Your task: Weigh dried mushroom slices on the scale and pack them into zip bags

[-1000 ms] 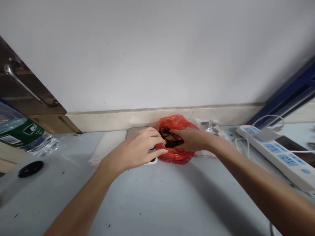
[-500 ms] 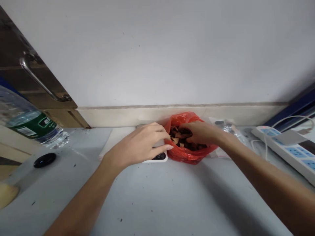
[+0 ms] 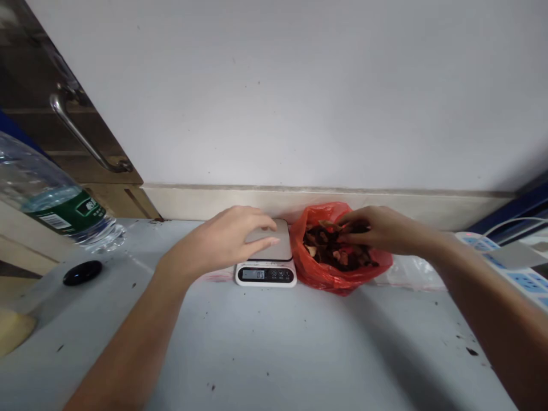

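A red plastic bag (image 3: 338, 279) stands open on the table, filled with dried, curled dark-brown and tan pieces (image 3: 329, 245) whose exact kind I cannot tell. My right hand (image 3: 377, 231) reaches into its mouth from the right, thumb and fingers closed around some dark pieces. To the bag's left is a small white digital kitchen scale (image 3: 280, 237) with a grey plate and a lit display. Over the plate's left part hovers my left hand (image 3: 233, 240), fingers apart and holding nothing.
A water bottle with a green label (image 3: 72, 211) is at the left, near a black oval object (image 3: 83, 273). Clear plastic packaging (image 3: 411, 274) lies right of the bag, by a white power strip (image 3: 526, 279). The wall (image 3: 299, 103) rises close behind.
My left hand has moved left, off the bag's rim, uncovering the scale's display and plate. My right hand has stayed in the bag and shifted slightly. The view has moved a little.
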